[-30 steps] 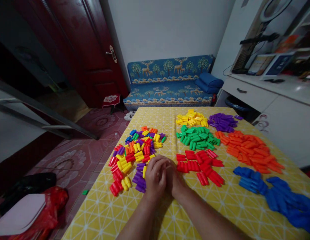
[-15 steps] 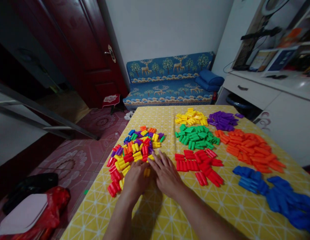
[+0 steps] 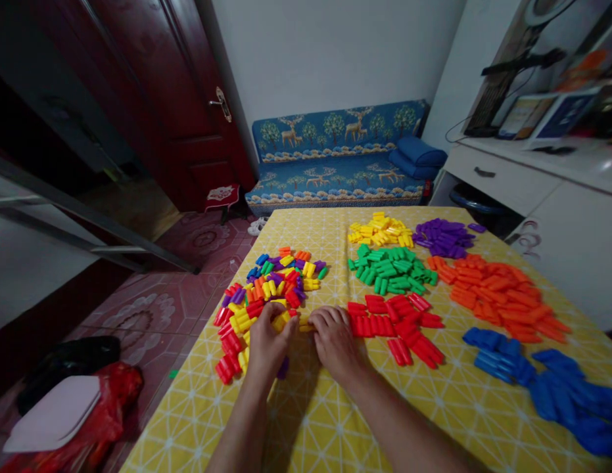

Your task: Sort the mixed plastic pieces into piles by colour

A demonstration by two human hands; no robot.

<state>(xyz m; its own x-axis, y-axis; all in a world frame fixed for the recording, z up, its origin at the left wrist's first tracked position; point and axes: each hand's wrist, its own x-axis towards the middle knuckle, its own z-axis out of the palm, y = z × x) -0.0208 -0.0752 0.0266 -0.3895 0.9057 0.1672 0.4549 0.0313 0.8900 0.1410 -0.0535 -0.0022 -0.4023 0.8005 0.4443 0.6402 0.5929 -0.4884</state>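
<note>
My left hand point(image 3: 267, 341) curls at the near right edge of a mixed pile of plastic blocks point(image 3: 254, 309). Its thumb and fingers bend round a yellow block point(image 3: 280, 322), and a red bit shows by the fingertips. A purple block lies partly hidden below the thumb side. To the right, my right hand point(image 3: 336, 338) has its fingers bent and drawn together. At its fingertips a small yellow piece point(image 3: 305, 324) sticks out toward my left hand. A group of red blocks point(image 3: 399, 325) lies just beyond the right hand.
Single-colour piles of green point(image 3: 392, 269), yellow point(image 3: 381, 231), purple point(image 3: 442, 238), orange point(image 3: 497, 295) and blue blocks point(image 3: 572, 394) lie on the right side of the table. A patterned yellow cloth point(image 3: 330, 433) covers it. Beyond stands a blue sofa point(image 3: 330, 174).
My hands have moved apart; the right one shifted right and its stretched fingers are now bent. My left hand has opened its curl, showing yellow blocks inside. The view has shifted slightly.
</note>
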